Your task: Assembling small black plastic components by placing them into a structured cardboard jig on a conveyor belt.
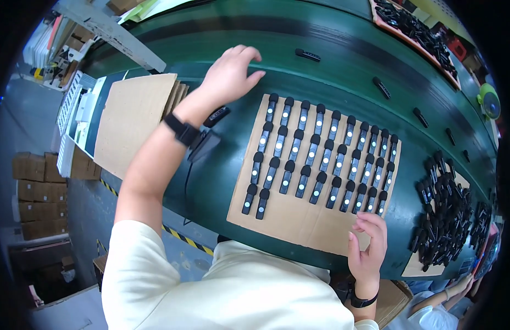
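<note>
On a cardboard sheet (299, 220) lie rows of small black clip-on microphones (315, 151) with foam tips and white round dots. My left hand (233, 74) is raised beyond the sheet's far left corner, thumb and fingers apart with nothing between them. Below that wrist, a black microphone-like piece (216, 116) rests beside a dark stand with a cable, partly covered by my arm. My right hand (369, 245) hovers at the near right part of the sheet, close to the last microphones of the front row. Its fingers are bent and apart from the thumb, holding nothing visible.
A heap of black microphones (445, 214) lies on cardboard at the right. Several loose ones, including one black microphone (308, 55), lie on the green belt (343, 52). An orange-rimmed tray (414, 38) stands far right. Stacked cardboard sheets (135, 118) are at left. Another person (436, 313) sits lower right.
</note>
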`<control>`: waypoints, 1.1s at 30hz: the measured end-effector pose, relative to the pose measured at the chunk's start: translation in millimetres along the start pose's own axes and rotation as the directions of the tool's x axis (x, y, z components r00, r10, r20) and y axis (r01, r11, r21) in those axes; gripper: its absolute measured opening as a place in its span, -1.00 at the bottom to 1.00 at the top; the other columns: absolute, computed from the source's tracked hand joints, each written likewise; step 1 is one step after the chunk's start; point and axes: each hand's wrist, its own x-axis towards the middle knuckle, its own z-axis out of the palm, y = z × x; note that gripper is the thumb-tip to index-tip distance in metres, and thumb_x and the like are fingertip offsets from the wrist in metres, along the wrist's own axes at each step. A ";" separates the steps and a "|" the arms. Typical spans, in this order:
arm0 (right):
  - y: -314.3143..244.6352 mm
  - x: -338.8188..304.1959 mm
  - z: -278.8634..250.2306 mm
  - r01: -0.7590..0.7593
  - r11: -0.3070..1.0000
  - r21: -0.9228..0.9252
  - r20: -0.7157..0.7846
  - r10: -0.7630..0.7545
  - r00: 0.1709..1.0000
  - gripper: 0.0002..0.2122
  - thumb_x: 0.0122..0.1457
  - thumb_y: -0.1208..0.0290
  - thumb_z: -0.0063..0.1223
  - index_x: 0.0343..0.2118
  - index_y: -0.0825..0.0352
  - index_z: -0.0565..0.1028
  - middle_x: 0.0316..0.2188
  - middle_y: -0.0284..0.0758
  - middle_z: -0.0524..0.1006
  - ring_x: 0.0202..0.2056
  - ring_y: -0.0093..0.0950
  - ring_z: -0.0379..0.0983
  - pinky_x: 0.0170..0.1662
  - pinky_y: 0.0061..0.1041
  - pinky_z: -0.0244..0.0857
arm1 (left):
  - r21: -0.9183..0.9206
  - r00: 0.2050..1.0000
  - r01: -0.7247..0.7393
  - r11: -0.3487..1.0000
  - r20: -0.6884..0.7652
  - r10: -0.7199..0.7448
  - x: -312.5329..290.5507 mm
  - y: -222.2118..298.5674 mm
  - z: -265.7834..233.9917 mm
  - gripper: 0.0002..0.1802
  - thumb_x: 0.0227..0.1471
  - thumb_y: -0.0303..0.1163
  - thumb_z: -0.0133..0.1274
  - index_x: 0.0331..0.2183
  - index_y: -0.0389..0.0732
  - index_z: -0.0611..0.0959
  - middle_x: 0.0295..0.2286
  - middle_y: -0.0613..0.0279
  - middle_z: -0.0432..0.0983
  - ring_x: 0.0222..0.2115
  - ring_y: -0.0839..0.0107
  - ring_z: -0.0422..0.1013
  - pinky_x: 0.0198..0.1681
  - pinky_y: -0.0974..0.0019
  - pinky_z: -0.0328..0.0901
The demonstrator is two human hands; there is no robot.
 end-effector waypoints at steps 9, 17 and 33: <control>2.7 3.7 -3.7 -0.069 0.997 -0.023 0.000 0.069 0.998 -0.71 0.02 0.71 0.07 -0.15 0.39 0.42 -0.12 -0.14 0.45 -0.32 -0.44 0.44 -0.24 -0.54 0.37 | -0.090 0.972 -0.031 0.995 0.228 0.051 95.8 -33.0 84.8 -0.66 0.05 -0.28 0.15 -0.12 -0.17 0.58 -0.21 0.08 0.51 -0.12 0.13 0.43 -0.03 0.18 0.34; 2.9 12.6 -2.1 -0.076 0.997 -0.027 0.032 0.077 0.997 -0.71 0.01 0.72 0.09 -0.16 0.40 0.42 -0.13 -0.14 0.46 -0.32 -0.42 0.45 -0.23 -0.53 0.37 | -0.207 0.973 0.100 0.973 0.226 -0.052 97.7 -38.7 86.0 -0.74 0.08 -0.34 0.15 -0.17 -0.21 0.64 -0.32 0.14 0.58 -0.26 0.30 0.50 -0.13 0.30 0.39; -40.0 60.5 35.7 0.060 0.951 0.302 -0.006 -0.061 0.998 -0.67 -0.02 0.62 0.23 -0.14 0.40 0.46 -0.18 -0.10 0.50 -0.19 -0.27 0.45 -0.15 -0.40 0.34 | -0.869 0.994 0.046 0.494 0.089 0.064 -124.8 147.4 -57.7 -0.70 -0.14 -0.53 0.29 -0.26 -0.28 0.65 -0.37 0.14 0.58 -0.36 0.25 0.51 -0.28 0.29 0.38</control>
